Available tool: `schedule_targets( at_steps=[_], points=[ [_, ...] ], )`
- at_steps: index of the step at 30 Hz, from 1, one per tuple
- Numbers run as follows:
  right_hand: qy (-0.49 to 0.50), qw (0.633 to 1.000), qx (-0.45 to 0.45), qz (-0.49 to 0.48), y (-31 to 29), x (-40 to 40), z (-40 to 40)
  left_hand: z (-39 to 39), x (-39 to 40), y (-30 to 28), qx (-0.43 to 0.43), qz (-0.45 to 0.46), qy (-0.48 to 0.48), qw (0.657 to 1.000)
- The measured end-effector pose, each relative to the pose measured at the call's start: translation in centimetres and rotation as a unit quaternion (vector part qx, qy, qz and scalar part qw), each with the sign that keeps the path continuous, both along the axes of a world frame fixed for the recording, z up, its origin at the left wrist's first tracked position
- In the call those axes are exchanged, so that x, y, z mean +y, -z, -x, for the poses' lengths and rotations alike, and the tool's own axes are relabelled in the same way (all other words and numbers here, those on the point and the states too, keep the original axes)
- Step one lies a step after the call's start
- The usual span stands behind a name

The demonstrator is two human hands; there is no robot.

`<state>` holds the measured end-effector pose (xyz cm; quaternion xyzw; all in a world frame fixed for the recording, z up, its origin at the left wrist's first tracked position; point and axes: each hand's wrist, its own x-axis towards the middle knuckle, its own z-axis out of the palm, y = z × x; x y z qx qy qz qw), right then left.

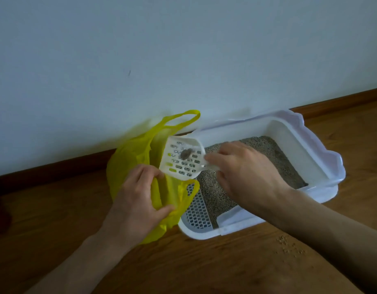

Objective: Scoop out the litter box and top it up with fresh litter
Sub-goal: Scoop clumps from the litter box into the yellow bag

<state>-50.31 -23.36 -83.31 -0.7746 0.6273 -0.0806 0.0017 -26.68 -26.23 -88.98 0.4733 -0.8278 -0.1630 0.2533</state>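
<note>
Left hand (138,200) gripping bag (128,158), right hand (244,172) scoop (183,160)

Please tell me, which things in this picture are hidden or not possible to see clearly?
Head view:
- Handle of the white scoop: covered by the right hand.
- Inside of the yellow bag: hidden by its folds and by the scoop.
- Litter box near floor: partly hidden by the right hand and forearm.
- Grey clump on the scoop: too blurred to identify.
- Left hand covers part of the bag's rim.
</note>
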Motion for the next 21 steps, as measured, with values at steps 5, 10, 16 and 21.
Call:
schedule_targets(
  at_steps=[5,10,16,21],
  points=[
    [-0.021,0.994,0.098,0.037,0.1,-1.2,-1.4,-0.1,0.0,0.2,0.001,-0.003,0.002,1.0],
    [-0.012,0.996,0.08,0.048,0.7,-0.7,-0.8,0.1,0.0,0.4,0.002,-0.004,0.003,1.0],
    [-0.017,0.993,0.1,0.064,0.2,-0.8,-1.0,0.9,0.0,0.4,0.006,-0.004,0.013,1.0],
    [-0.021,0.995,0.077,0.067,0.7,-0.5,-0.9,1.1,-0.1,0.6,0.007,-0.005,0.017,1.0]
  ],
)
